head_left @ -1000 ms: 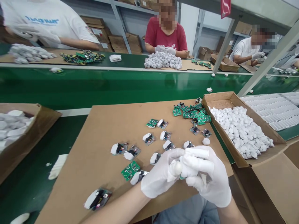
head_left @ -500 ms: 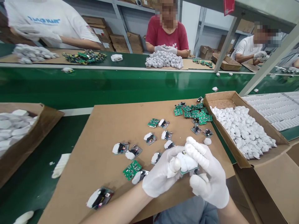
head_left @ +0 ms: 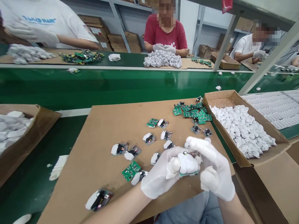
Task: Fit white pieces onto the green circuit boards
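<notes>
My left hand [head_left: 162, 174], in a white glove, grips a small green circuit board with a white pad [head_left: 188, 163] over its top. My right hand [head_left: 213, 168], gloved too, is at the board's right side, its thumb apart from its bent index finger; the other fingertips are partly hidden behind the board. Both are above a brown cardboard sheet [head_left: 102, 130]. Several boards with white pads lie left of my hands, among them one at the near left [head_left: 99, 199]. A pile of green boards [head_left: 192, 112] sits at the sheet's far right corner.
An open box of white pieces [head_left: 243, 130] stands at the right, with white trays [head_left: 275, 109] behind it. Another box [head_left: 44, 121] is at the left. Beyond the sheet runs a green conveyor [head_left: 116, 85]; three people in gloves sit across it.
My right hand has shifted right and its thumb has moved away from the board, showing more of the white pad. Small padded boards on the conveyor have moved right.
</notes>
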Tool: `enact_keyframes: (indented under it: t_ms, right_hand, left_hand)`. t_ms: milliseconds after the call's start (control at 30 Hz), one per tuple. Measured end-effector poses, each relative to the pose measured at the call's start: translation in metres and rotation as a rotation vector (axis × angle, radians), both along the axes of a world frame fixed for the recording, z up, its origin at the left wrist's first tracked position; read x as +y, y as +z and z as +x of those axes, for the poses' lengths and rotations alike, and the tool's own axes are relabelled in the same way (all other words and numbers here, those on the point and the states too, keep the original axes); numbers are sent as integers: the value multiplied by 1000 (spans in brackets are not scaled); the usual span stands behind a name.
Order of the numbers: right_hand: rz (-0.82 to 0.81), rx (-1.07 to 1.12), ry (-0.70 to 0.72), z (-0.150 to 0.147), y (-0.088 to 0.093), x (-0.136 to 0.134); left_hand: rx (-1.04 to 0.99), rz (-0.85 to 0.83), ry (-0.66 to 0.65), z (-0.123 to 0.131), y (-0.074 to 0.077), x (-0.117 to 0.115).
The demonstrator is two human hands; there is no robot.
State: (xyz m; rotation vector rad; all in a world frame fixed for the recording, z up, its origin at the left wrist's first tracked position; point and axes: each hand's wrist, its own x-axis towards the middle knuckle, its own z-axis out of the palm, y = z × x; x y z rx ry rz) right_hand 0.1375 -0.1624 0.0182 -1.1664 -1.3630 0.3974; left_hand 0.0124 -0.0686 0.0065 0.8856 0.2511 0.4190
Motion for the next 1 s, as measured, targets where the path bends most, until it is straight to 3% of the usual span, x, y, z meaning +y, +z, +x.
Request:
enact_keyframes:
  t_ms: [133,300,567,800,1000]
  right_hand:
    - [-101,-56,-27,0,0,-1]
    - [-105,-125,-47,-2,4,1]
    - [65,-432,56,3,9,8]
    - [98,-423,-27,-2,10,15]
    - [176,-540,39,-4,12,24]
  left_hand:
    - [-23,-16,-10,0,-2,-1]
    - [-78,-14,8,2,-6,0]
    - [-79,49,11,2,0,-1]
    - [-75,-61,-7,1,-11,1]
    - [129,-1,56,-3,-6,2]
